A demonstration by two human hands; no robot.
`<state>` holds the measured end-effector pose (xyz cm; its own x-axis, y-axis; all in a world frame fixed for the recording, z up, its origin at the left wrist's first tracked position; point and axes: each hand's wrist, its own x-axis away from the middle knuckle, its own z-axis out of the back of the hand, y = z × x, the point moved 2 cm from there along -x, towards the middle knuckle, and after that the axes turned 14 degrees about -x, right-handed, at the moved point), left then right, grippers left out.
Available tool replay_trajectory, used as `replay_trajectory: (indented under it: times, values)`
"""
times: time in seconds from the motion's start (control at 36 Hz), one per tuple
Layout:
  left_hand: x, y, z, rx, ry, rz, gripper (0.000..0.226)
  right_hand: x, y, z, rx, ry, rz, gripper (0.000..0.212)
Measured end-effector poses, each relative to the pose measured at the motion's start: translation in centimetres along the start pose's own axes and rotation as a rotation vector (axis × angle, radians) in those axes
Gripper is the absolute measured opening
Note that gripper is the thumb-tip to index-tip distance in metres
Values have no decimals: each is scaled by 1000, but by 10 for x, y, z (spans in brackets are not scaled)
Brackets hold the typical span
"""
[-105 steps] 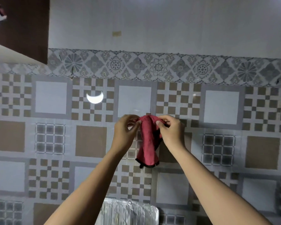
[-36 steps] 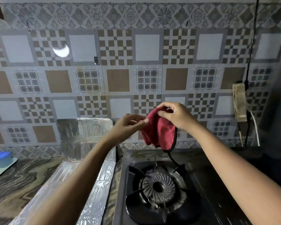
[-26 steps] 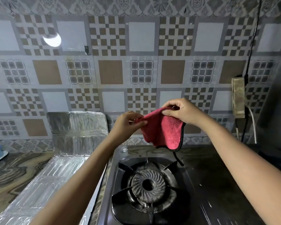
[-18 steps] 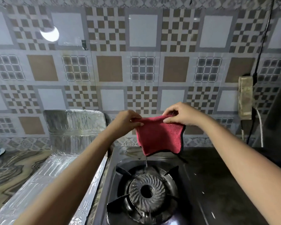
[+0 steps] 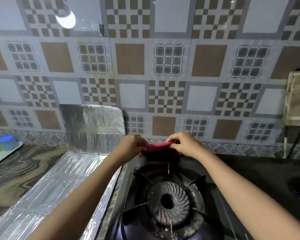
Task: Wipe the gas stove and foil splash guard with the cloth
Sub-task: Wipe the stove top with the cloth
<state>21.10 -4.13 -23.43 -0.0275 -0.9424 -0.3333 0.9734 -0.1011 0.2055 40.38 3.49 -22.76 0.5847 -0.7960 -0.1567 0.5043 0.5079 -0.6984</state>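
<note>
Your left hand (image 5: 134, 144) and right hand (image 5: 184, 144) each hold one end of the red cloth (image 5: 158, 146), with the fingers curled round it and pinching it. The cloth is bunched into a narrow strip between them. It sits at the back edge of the gas stove (image 5: 260, 172), close to the tiled wall (image 5: 132, 59). Its lower side is lost in shadow, so you cannot tell whether it touches the stove top. Your knuckles hide the fingertips.

Your left forearm crosses the flat panel of the foil splash guard (image 5: 92, 125) and covers part of its right edge. That panel runs out of the bottom of the frame. Its upright panel stands against the wall, just left of your left hand.

The burner (image 5: 168, 200) lies between your forearms, and its front is cut off below. The stove's dark right side is hard to read. Open bench (image 5: 16, 167) lies left of the foil. Blurred blue and green containers (image 5: 7, 142) stand on a pale tray (image 5: 0, 158) at the left edge. A worn socket block (image 5: 295, 97) hangs on the far right, partly cropped.
</note>
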Motion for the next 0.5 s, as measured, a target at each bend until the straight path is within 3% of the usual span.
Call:
replay_trajectory:
  times: [0.14,0.31,0.5]
  values:
    - [21,0,4,76,-11,2,21,10,-3,-1,-14,-81,-23,16]
    - [35,-4,8,123,-139,17,22,18,-13,4,-5,-248,-10,20]
    - [35,-10,-8,233,-4,176,19,-3,-7,-4,-10,-180,-6,16]
